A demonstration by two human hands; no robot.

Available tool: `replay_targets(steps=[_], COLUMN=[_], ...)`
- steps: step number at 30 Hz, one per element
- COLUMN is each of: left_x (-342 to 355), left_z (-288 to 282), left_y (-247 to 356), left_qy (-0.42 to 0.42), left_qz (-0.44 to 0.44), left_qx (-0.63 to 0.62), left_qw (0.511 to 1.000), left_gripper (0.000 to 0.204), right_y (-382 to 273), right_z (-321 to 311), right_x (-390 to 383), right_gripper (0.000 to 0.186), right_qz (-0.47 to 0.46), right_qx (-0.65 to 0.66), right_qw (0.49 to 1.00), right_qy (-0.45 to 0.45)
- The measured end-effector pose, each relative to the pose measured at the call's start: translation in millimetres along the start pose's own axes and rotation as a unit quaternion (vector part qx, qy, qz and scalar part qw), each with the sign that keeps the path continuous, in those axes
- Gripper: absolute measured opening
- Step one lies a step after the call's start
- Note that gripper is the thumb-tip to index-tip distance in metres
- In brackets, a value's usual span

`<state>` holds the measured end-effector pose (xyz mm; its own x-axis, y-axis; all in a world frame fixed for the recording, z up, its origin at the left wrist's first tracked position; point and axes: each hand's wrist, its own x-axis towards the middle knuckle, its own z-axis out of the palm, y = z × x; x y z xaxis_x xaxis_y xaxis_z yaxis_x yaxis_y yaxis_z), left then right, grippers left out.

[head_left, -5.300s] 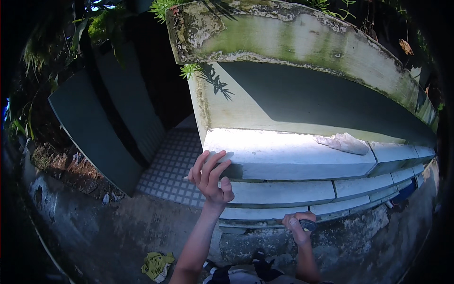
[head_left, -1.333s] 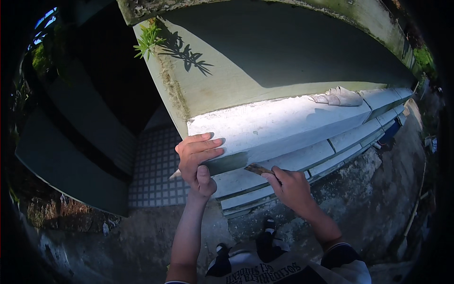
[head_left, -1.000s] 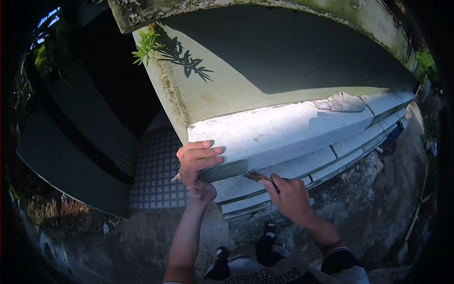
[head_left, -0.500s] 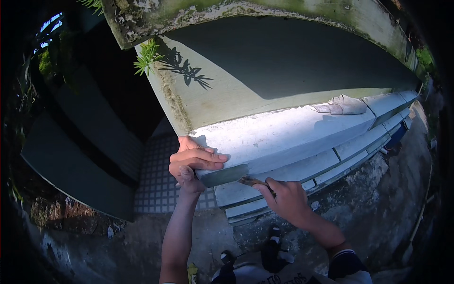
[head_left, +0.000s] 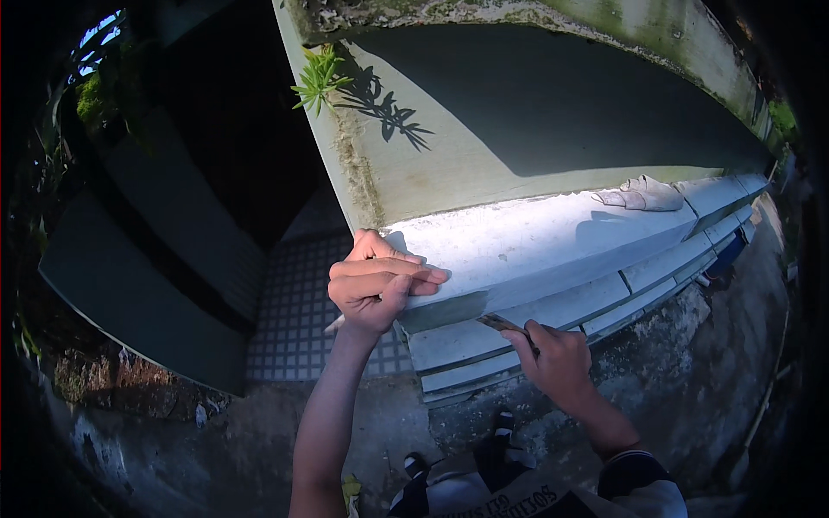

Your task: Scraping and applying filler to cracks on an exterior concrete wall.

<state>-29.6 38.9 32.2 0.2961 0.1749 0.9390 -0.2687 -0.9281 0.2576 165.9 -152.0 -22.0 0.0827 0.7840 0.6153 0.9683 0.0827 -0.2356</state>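
My left hand grips the left corner of the white ledge, fingers close together across its top edge and thumb folded near the front. My right hand is closed around a narrow flat tool, whose tip is at the underside of the ledge's front face, near a greyish patch just right of my left hand. What the tool's tip is made of is too small to tell. A crumpled pale cloth or glove lies farther right on the ledge.
Lower white steps run beneath the ledge. A greenish wall rises behind, with a small plant at its left corner. At left are a checked tile floor and dark panels. A blue object sits at far right.
My left hand, raised with spread fingers earlier, has closed on the ledge corner, its thumb lately shifting upward. My right hand has brought the tool up to the ledge. The view has shifted.
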Motion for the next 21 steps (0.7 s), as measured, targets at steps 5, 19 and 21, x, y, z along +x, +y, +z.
replay_targets(steps=[5,19,21], left_x=[-0.2,5.4,10.2], left_z=[5.5,-3.8,-8.4], left_y=[-8.0,-14.0,-8.4], left_qy=[0.063,-0.013,-0.039], left_qz=[0.021,0.002,-0.011], left_qx=[-0.046,-0.021,-0.027], left_qw=[0.997,1.000,0.999], left_gripper=[0.039,0.036,0.033], right_y=[-1.7,-62.2,-55.7], right_z=[-2.5,36.4,23.6], right_x=[2.8,38.2,22.4], right_gripper=[0.032,0.034,0.033], right_qz=[-0.014,-0.101,-0.068], right_qx=[-0.046,0.011,0.044], right_qw=[0.999,0.995,0.996], right_qy=[-0.016,-0.013,-0.043])
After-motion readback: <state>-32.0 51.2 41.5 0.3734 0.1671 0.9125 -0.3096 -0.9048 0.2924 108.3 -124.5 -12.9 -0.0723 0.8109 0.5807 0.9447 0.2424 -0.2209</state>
